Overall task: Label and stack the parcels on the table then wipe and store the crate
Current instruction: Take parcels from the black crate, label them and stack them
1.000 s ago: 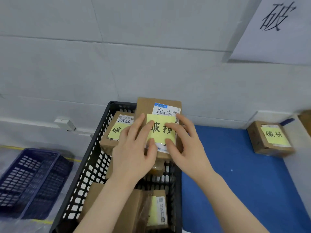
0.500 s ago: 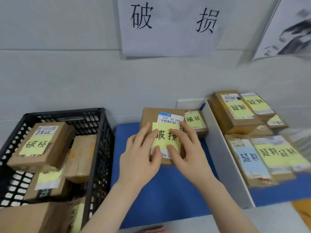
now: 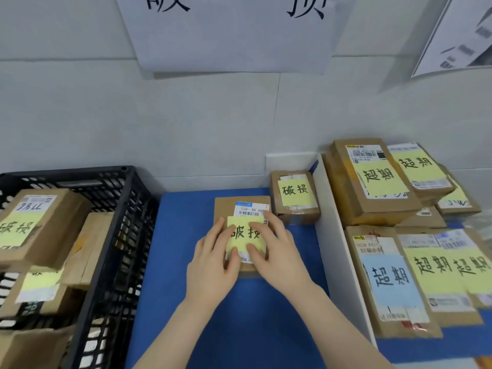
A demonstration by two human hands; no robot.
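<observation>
1. Centre of frame: a brown cardboard parcel (image 3: 226,209) lies flat on the blue table mat (image 3: 186,249), w/ a white barcode label near its top edge and a yellow sticky note (image 3: 243,234) w/ black handwritten characters over its middle.
2. Left hand (image 3: 213,265) comes in from the bottom centre; its fingers are spread flat on the parcel's left side, thumb tip on the note's lower edge. Not curled around anything, just pressing down.
3. Right hand (image 3: 279,251) mirrors it on the parcel's right side: fingers extended and flat, index tip at the note's upper right corner, thumb on the lower edge near the left thumb. Also pressing, not gripping.
4. Just beside the parcel, upper right of it, a smaller parcel (image 3: 294,198) w/ the same kind of yellow note sits in the mat's back corner, against a white divider (image 3: 330,235).
5. Left edge of frame: a black plastic crate (image 3: 125,235) w/ lattice walls, holding several brown parcels; the top one (image 3: 40,230) carries a yellow note.
6. Right of the divider: a group of parcels (image 3: 399,235) w/ yellow notes and one blue note, some stacked.
7. Top of frame: a white paper sign (image 3: 234,43) w/ large black characters hangs on the pale wall.
</observation>
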